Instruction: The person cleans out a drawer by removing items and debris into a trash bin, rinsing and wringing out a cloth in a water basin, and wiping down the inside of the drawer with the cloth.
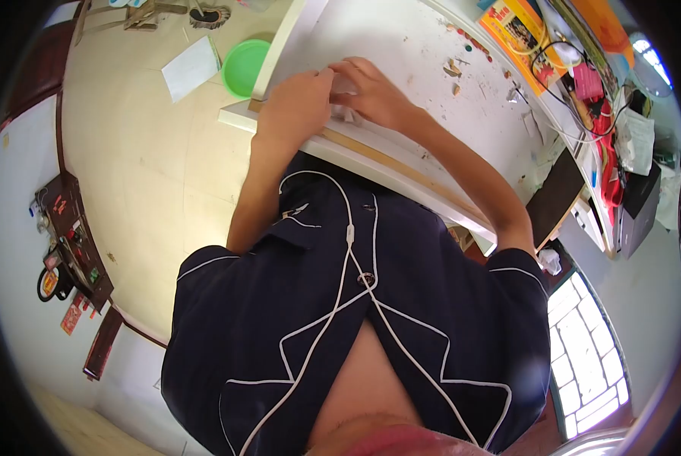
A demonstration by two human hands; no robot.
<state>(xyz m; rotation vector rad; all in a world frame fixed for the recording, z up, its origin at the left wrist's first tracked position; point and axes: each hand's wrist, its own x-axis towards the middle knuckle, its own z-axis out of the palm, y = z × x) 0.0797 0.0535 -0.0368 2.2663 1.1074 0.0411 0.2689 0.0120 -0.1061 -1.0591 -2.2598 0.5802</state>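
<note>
Both of my hands meet over the near left corner of a white drawer (371, 148) that is pulled out in front of my body. My left hand (296, 105) is closed, its back toward me and its fingertips mostly hidden. Beside it, my right hand (377, 95) curls with thumb and fingers brought together near the left fingertips. Between them shows a small whitish, see-through piece (344, 85), too unclear to name. Small brown scraps (453, 68) and dark crumbs lie scattered on the drawer's bottom.
A green basin (244, 68), a white sheet (191, 68) and a brush (208, 17) are on the floor at left. At right, a yellow-orange printed box (519, 38), cables and a red cloth-like item (608, 148) crowd the surface. White cords hang across my shirt.
</note>
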